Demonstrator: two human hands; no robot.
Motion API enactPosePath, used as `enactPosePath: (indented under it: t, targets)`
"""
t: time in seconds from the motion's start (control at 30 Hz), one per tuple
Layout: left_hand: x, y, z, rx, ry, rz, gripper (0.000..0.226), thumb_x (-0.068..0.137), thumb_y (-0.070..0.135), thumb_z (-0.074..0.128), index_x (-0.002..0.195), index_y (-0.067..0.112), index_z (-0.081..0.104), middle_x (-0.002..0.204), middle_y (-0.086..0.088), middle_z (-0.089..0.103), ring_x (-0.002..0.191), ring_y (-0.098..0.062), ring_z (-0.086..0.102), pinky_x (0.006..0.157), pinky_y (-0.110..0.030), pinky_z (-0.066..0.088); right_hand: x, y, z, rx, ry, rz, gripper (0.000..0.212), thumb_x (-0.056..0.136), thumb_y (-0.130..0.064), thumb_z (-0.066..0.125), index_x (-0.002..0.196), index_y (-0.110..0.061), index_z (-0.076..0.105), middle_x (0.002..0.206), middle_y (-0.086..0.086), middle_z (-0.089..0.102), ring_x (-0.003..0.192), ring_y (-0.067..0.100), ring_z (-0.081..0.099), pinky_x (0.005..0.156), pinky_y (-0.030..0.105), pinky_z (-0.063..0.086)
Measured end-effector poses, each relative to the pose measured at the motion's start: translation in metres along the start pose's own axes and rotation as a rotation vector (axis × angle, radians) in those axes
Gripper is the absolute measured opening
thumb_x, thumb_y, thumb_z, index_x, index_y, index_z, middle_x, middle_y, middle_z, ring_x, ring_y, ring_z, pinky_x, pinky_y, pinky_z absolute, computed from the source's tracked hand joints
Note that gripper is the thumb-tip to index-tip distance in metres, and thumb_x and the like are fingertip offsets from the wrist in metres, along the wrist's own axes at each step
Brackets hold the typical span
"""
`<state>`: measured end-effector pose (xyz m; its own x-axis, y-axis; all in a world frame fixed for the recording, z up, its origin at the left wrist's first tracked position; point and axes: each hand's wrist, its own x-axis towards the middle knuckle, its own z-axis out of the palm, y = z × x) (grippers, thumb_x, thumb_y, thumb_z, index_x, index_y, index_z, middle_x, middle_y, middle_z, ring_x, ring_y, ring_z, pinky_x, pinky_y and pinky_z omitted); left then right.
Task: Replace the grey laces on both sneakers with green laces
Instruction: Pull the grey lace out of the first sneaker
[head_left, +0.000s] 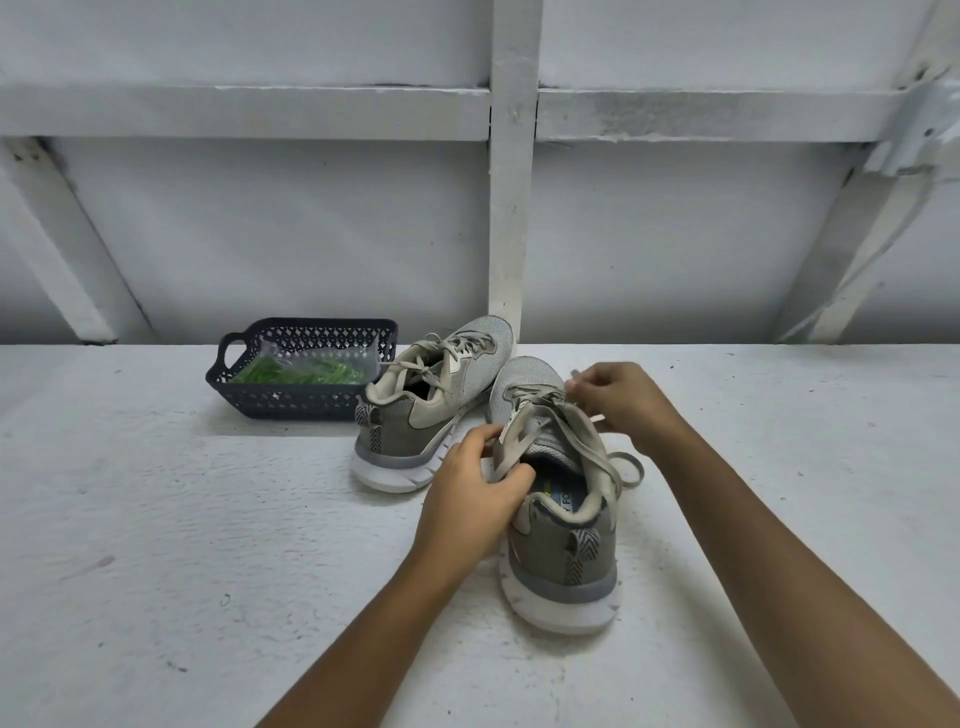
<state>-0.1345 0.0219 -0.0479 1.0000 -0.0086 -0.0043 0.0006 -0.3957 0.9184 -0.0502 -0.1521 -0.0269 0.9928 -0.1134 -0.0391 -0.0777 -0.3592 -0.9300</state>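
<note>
While the near sneaker (561, 545) stands on the white desk (156, 519) with its heel towards the camera, both hands work at its lacing. The left hand (467, 499) has its fingers curled round the left edge of the upper by the tongue, with the thumb pressed over a strand. The right hand (623, 400) is on the far right side of the shoe, with fingertips pinching the grey lace (587, 441) near the toe-end eyelets. The lace is slack. One loop lies on the desk just right of the shoe.

The far sneaker (415, 415) is just behind and to the left, toe angled away, with its own grey lace threaded and loose. A dark basket (228, 384) sits left of it, well apart from the hands. The green laces (291, 371) lie inside it in clear plastic.
</note>
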Motion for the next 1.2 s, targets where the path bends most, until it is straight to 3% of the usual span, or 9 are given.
enactPosePath:
  t: [0.1,0.17,0.37,0.43,0.53,0.67,0.83,0.9,1.2]
  targets:
    - [0.0,0.0,0.0,-0.001,-0.013,0.002,0.065,0.064,0.044,0.051,0.127,0.03,0.051,0.12,0.007,0.057,0.103,-0.029,0.06,0.091,-0.042,0.049,0.007,-0.006,-0.011,0.268,0.263,-0.04,0.018,0.097,-0.014,0.05,0.08,-0.009,0.055,0.065,0.004,0.059,0.053,0.012,0.058,0.045,0.022,0.049]
    - [-0.001,-0.001,0.0,-0.006,-0.016,0.003,0.063,0.064,0.045,0.051,0.126,0.031,0.05,0.12,0.008,0.057,0.1,-0.027,0.061,0.09,-0.041,0.049,0.009,-0.006,-0.014,0.339,0.347,-0.038,0.019,0.098,-0.017,0.049,0.08,-0.011,0.054,0.065,0.004,0.059,0.055,0.012,0.058,0.046,0.021,0.049]
    - [0.002,-0.001,0.001,-0.075,-0.042,-0.029,0.058,0.062,0.042,0.054,0.12,0.035,0.051,0.117,0.009,0.058,0.096,-0.018,0.062,0.084,-0.034,0.05,-0.004,0.006,-0.001,-0.012,-0.066,0.095,0.027,0.091,-0.028,0.062,0.084,-0.002,0.065,0.069,0.005,0.059,0.062,0.015,0.055,0.056,0.025,0.047]
    - [0.002,-0.002,0.001,-0.089,-0.044,-0.033,0.058,0.062,0.042,0.054,0.12,0.036,0.051,0.115,0.009,0.058,0.096,-0.016,0.062,0.086,-0.032,0.05,-0.004,0.007,0.002,-0.036,-0.047,0.06,0.022,0.091,-0.02,0.062,0.079,-0.001,0.064,0.064,0.006,0.057,0.061,0.016,0.054,0.055,0.026,0.048]
    - [0.002,-0.003,0.0,-0.102,-0.054,-0.033,0.052,0.066,0.04,0.057,0.117,0.038,0.049,0.115,0.008,0.058,0.098,-0.016,0.061,0.085,-0.03,0.049,0.0,0.001,-0.002,0.189,0.109,0.029,0.023,0.095,-0.01,0.053,0.072,-0.006,0.056,0.063,0.005,0.059,0.052,0.011,0.058,0.046,0.02,0.05]
    - [0.003,-0.005,0.0,-0.105,-0.056,-0.027,0.041,0.079,0.031,0.063,0.116,0.038,0.047,0.118,0.007,0.056,0.1,-0.016,0.06,0.085,-0.031,0.048,0.007,-0.002,-0.013,0.236,0.288,0.004,0.023,0.097,-0.015,0.05,0.076,-0.009,0.057,0.067,0.005,0.061,0.056,0.012,0.06,0.048,0.022,0.048]
    - [0.004,-0.006,0.001,-0.124,-0.052,-0.025,0.039,0.082,0.025,0.062,0.115,0.039,0.047,0.116,0.007,0.057,0.099,-0.016,0.061,0.087,-0.032,0.049,-0.003,0.007,-0.002,0.041,-0.019,0.071,0.022,0.091,-0.023,0.061,0.079,-0.005,0.065,0.068,0.004,0.061,0.06,0.013,0.057,0.056,0.025,0.048]
    - [0.003,-0.006,0.001,-0.13,-0.057,-0.027,0.04,0.079,0.03,0.062,0.114,0.04,0.047,0.116,0.008,0.057,0.099,-0.016,0.061,0.086,-0.032,0.049,-0.003,0.009,0.002,-0.009,-0.041,0.059,0.021,0.09,-0.019,0.064,0.079,-0.001,0.066,0.063,0.004,0.058,0.058,0.013,0.054,0.058,0.028,0.047]
    - [0.005,-0.006,0.0,-0.081,-0.048,-0.011,0.059,0.063,0.043,0.054,0.121,0.036,0.05,0.116,0.01,0.057,0.097,-0.015,0.062,0.087,-0.033,0.05,0.005,0.0,-0.024,0.21,0.375,-0.012,0.026,0.093,-0.024,0.058,0.07,-0.013,0.056,0.055,0.001,0.061,0.042,0.006,0.06,0.039,0.019,0.046]
